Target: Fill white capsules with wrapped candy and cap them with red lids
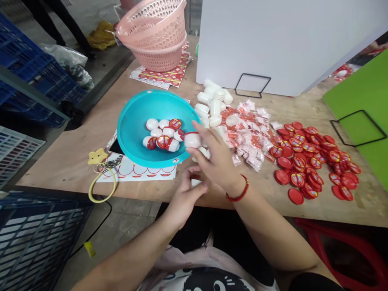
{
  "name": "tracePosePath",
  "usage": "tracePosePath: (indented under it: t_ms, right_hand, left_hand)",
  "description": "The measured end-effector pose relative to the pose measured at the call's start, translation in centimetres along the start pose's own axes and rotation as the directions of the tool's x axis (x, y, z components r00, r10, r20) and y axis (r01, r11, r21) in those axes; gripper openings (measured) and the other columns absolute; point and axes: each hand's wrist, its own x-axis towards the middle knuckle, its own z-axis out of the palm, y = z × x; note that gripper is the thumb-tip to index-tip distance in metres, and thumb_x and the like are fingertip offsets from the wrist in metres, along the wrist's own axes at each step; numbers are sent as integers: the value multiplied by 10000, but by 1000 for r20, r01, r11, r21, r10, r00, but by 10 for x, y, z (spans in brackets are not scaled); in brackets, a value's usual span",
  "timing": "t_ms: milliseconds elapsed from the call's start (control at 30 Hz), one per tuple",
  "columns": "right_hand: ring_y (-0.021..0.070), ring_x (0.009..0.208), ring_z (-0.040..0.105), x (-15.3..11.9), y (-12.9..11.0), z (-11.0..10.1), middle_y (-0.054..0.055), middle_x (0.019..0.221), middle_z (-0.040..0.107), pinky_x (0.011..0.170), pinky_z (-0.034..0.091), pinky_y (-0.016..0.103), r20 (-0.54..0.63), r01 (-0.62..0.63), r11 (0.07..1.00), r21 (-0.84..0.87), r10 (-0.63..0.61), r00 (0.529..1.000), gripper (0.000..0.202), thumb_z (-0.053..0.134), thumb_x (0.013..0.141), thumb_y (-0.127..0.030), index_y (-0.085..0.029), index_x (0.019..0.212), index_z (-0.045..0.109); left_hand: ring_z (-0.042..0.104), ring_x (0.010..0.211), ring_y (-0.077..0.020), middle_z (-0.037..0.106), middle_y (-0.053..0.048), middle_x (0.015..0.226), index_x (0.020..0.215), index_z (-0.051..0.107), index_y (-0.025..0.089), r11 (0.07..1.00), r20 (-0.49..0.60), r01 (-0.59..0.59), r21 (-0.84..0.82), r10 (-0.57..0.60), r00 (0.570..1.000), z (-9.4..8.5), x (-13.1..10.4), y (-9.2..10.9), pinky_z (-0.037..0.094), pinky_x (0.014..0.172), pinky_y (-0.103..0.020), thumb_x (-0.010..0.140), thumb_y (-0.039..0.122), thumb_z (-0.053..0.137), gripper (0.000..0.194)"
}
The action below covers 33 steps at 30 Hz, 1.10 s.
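My right hand (214,157), with a red bracelet at the wrist, pinches a small white cup with a red lid (193,140) over the right rim of the turquoise basin (130,121). Several white cups with red lids (163,141) lie inside the basin. My left hand (189,192) is closed just below, at the table's front edge, around a white cup (196,182). A bit of red shows at its top, mostly hidden by the fingers. To the right lie white cups (215,109), small clear packets (248,133) and red printed lids (306,157).
Stacked pink baskets (163,48) stand on sticker sheets at the back left. A yellow key ring (103,185) lies left of the basin. Upright white (273,40) and green panels (363,89) border the table behind. Blue crates (36,234) stand at left.
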Motion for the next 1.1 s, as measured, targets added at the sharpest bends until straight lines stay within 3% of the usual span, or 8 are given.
tracePosePath:
  t_ms: [100, 267, 367, 467, 600, 700, 900, 1100]
  right_hand:
    - [311, 1373, 473, 5, 5, 3, 111, 1450, 554, 1155, 374, 552, 41, -34, 998, -48, 36, 999, 530, 532, 1013, -378, -221, 1501, 397]
    - [307, 1180, 594, -41, 45, -46, 143, 1235, 645, 1023, 481, 499, -248, -252, 908, -334, 173, 953, 348, 542, 955, -281, -192, 1291, 570]
    - [307, 918, 666, -79, 73, -84, 150, 1038, 693, 790, 540, 435, -156, -420, 707, -569, 408, 899, 346, 625, 881, -330, -161, 1183, 630]
    - [253, 757, 690, -100, 81, -102, 99, 907, 732, 656, 509, 342, -71, -439, 656, -614, 508, 858, 250, 614, 884, -299, -183, 1095, 678]
    - [224, 763, 723, -100, 56, -96, 55, 868, 756, 679, 541, 321, -112, -442, 823, -358, 432, 895, 137, 640, 911, -302, -216, 995, 706]
    - [194, 845, 735, -94, 28, -82, 34, 967, 773, 750, 580, 310, 53, -306, 949, -69, 310, 949, 84, 659, 932, -252, -238, 1005, 696]
    - [226, 1001, 664, -90, 11, -63, 59, 1158, 749, 887, 555, 422, 269, 33, 992, -120, 0, 963, 217, 579, 951, -113, -242, 1093, 679]
    - [228, 1083, 614, -86, 6, -65, 54, 1177, 719, 924, 544, 413, 358, 33, 999, 5, -33, 933, 386, 564, 966, -143, -258, 1335, 574]
  left_hand:
    - [567, 1091, -200, 595, -34, 1162, 1183, 525, 245, 965, 101, -71, 253, 46, 994, -7, -3, 1, 433, 990, -333, 848, 261, 724, 390]
    - [564, 1094, -230, 575, -44, 1185, 1139, 563, 253, 863, 101, -136, 487, 99, 990, -15, -1, 2, 445, 951, -349, 779, 160, 716, 402]
    - [578, 1065, -208, 583, -25, 1180, 1131, 547, 263, 868, 88, -161, 469, 135, 987, -13, 6, -4, 457, 939, -346, 754, 121, 717, 437]
    - [602, 1122, -197, 608, -14, 1238, 1173, 542, 284, 904, 122, -172, 392, 134, 983, -5, 13, -7, 472, 974, -347, 761, 80, 704, 488]
    - [630, 1172, -201, 672, -1, 1247, 1299, 514, 324, 828, 205, -249, 502, 166, 965, 9, 19, -5, 470, 1033, -373, 787, 24, 678, 616]
    - [639, 1181, -212, 684, -19, 1257, 1410, 432, 325, 739, 275, -352, 575, 230, 933, 14, 21, -5, 484, 1039, -394, 837, 45, 655, 676]
    - [676, 1059, -202, 690, -12, 1154, 1196, 547, 276, 723, 248, -414, 553, 331, 910, 10, 26, -13, 541, 934, -359, 834, 83, 685, 433]
    - [636, 998, -194, 661, -5, 1012, 995, 617, 248, 666, 231, -485, 566, 437, 869, 6, 28, -13, 534, 865, -328, 816, 84, 723, 265]
